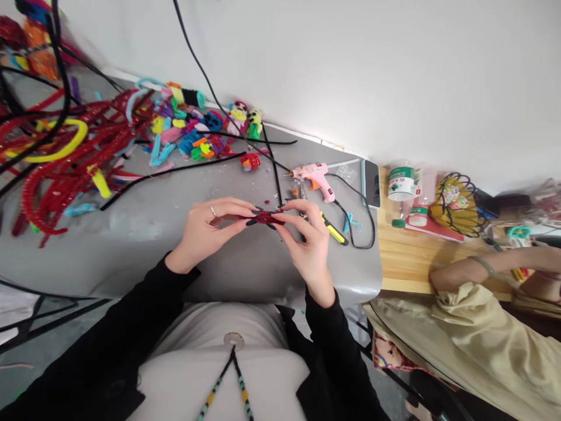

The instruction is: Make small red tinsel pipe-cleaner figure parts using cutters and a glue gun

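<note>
Both hands are closed in a pinch over the grey table mat (175, 251). Between them is a small dark red glittery pipe cleaner piece (264, 218). My left hand (210, 228) grips its left end with thumb and fingertips. At the right end, my right hand (309, 237) pinches it the same way. Fingers cover part of the piece, so its full shape is hidden. Just beyond my right hand lie a pink glue gun (314, 177) and a tool with a yellow and black handle (335, 229). A small red coiled piece (250, 162) sits farther back.
Red tinsel pipe cleaners (87, 140) pile up at left, beside small colourful pipe cleaner figures (238, 114) along the wall. Black cables cross the mat. A phone (371, 184) lies at its right edge. Bottles (401, 181), a wire basket (456, 204) and another person's arm (504, 263) are farther right.
</note>
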Demonstrator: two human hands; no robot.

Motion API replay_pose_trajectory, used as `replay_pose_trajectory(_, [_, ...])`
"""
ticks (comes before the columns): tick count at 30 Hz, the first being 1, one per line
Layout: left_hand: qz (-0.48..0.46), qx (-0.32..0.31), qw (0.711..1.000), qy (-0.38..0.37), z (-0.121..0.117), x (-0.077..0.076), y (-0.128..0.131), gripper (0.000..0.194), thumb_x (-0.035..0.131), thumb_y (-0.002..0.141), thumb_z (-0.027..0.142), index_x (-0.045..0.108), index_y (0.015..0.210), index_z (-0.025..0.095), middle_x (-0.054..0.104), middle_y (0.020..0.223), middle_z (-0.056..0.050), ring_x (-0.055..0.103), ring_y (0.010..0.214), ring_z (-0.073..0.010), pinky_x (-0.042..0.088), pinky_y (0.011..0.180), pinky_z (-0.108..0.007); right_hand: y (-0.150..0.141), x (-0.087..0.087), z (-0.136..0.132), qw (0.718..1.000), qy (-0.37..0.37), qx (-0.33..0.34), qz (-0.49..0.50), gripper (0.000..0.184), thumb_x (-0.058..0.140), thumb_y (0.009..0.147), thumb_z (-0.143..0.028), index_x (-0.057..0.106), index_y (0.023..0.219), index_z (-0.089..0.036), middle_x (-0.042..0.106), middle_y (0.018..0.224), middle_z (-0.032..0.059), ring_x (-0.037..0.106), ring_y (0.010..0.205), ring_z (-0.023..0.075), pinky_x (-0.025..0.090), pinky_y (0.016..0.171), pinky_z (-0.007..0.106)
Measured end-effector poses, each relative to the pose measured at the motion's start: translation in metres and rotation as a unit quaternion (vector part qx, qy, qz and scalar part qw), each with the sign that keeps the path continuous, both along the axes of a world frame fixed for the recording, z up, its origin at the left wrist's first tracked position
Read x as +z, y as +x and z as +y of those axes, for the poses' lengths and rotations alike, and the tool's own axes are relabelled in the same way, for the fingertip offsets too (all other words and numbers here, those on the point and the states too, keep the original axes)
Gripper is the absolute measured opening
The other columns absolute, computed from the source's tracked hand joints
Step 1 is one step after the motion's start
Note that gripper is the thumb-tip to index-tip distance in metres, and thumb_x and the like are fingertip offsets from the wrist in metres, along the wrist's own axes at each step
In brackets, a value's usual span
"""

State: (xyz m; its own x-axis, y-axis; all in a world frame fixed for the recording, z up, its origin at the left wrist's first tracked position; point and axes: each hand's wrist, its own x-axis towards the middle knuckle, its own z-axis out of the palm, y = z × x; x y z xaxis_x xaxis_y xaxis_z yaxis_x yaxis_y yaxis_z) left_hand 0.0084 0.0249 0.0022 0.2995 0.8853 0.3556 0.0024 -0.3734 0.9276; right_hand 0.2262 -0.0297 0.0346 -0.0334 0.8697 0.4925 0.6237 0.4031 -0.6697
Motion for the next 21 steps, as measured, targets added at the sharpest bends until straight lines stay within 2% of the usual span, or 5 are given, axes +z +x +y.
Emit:
replay_pose_trajectory(6, [0.011,0.004,1.000,-0.013,-0.0006,0.0015,0.0000,0.006,0.082,0.095,0.028,0.086,0.096,0.024,0.087,0.104,-0.006,0.083,0.092,-0.0210,0.070,0.081,-0.031,-0.0031,0.0008,0.0030,1.000,0.010,0.001,0.020,0.015,0.071,0.103,-0.015,0.081,0.100,-0.026,0.071,0.107,0.0060,0.071,0.105,0.0211,0.059,0.096,0.041])
replay_pose_trajectory(10, [0.004,0.011,1.000,-0.020,-0.0001,0.0019,-0.0008,0.006,0.083,0.093,0.029,0.086,0.095,0.024,0.087,0.104,-0.006,0.083,0.092,-0.0211,0.071,0.081,-0.031,-0.0050,0.0005,0.0030,1.000,-0.010,-0.004,0.029,0.015,0.071,0.103,-0.018,0.081,0.099,-0.028,0.072,0.106,0.0055,0.072,0.104,0.0215,0.059,0.095,0.041])
replay_pose_trajectory(14, [0.003,0.022,0.999,-0.039,0.0005,0.0038,-0.0013,0.010,0.084,0.092,0.035,0.085,0.092,0.025,0.087,0.103,-0.006,0.083,0.091,-0.0218,0.071,0.083,-0.034,-0.0047,0.0007,0.0024,0.999,-0.036,-0.003,0.036,0.011,0.071,0.103,-0.022,0.080,0.107,-0.028,0.073,0.110,0.0060,0.073,0.105,0.0217,0.059,0.098,0.041])
replay_pose_trajectory(17, [-0.004,0.031,0.998,-0.050,0.0010,0.0048,-0.0012,0.012,0.085,0.091,0.036,0.085,0.090,0.024,0.087,0.103,-0.007,0.082,0.093,-0.0226,0.071,0.084,-0.035,-0.0029,0.0016,0.0020,0.997,-0.060,-0.002,0.039,0.016,0.073,0.102,-0.025,0.077,0.118,-0.027,0.074,0.117,0.0076,0.073,0.111,0.0222,0.059,0.100,0.039])
replay_pose_trajectory(21, [-0.031,0.014,0.998,-0.044,0.0014,0.0033,-0.0012,0.006,0.085,0.091,0.029,0.085,0.095,0.025,0.087,0.105,-0.005,0.082,0.096,-0.0220,0.071,0.084,-0.034,-0.0024,0.0027,0.0017,0.996,-0.065,0.004,0.055,0.013,0.074,0.102,-0.022,0.076,0.113,-0.026,0.073,0.115,0.0069,0.072,0.109,0.0208,0.059,0.099,0.037])
